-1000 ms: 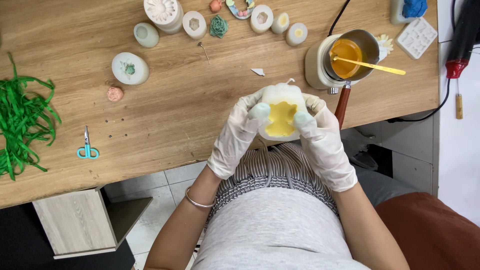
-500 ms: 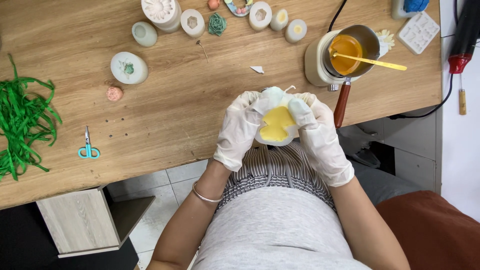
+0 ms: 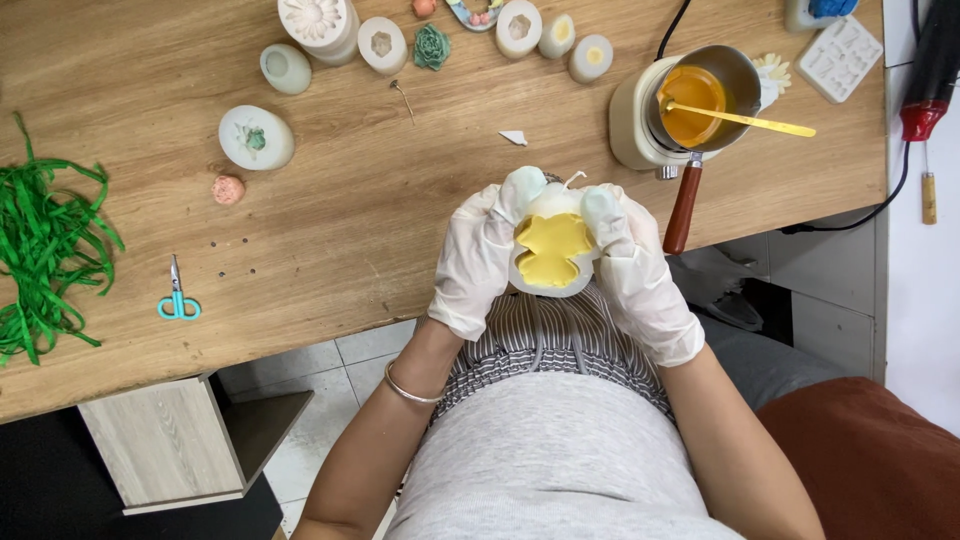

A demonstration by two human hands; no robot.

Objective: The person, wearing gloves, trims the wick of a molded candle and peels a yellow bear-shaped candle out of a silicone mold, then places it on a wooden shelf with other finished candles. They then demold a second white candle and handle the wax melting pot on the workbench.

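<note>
Both my gloved hands grip a soft white silicone mould (image 3: 552,262) just past the table's near edge, over my lap. Its open face points up at the camera and shows a yellow wax piece (image 3: 552,248) with a lobed outline, and a thin white wick sticks out at its far side. My left hand (image 3: 478,258) squeezes the mould's left side and my right hand (image 3: 628,262) squeezes its right side, thumbs pressed on the rim.
A melting pot (image 3: 690,95) of orange wax with a yellow stirrer (image 3: 745,118) and red-brown handle stands to the far right. Several white moulds (image 3: 256,138) line the back. Green paper shreds (image 3: 45,245) and small teal scissors (image 3: 177,296) lie left. A red tool (image 3: 930,75) hangs right.
The mould has been squeezed and flexed between my hands, so the yellow wax face now shows a clearer lobed outline. My hands stay in the same place.
</note>
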